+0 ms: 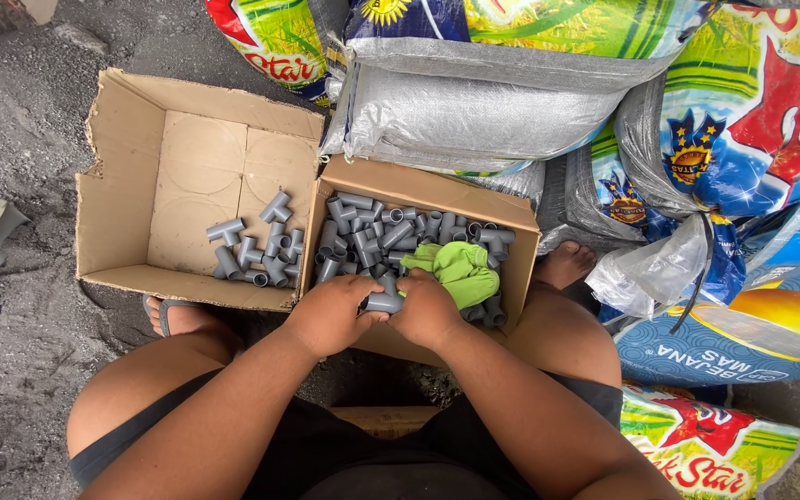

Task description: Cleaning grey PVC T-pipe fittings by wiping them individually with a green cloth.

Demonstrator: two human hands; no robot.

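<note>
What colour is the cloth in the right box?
Bright green cloth, clearest in the head view.

The sparsely filled box (122, 176) lies left of the fuller box (520, 255); sacks (474, 102) lie behind both.

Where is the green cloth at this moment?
In the head view, the green cloth lies right of centre in the smaller cardboard box, on the grey pipe fittings, just beyond the right hand.
</note>
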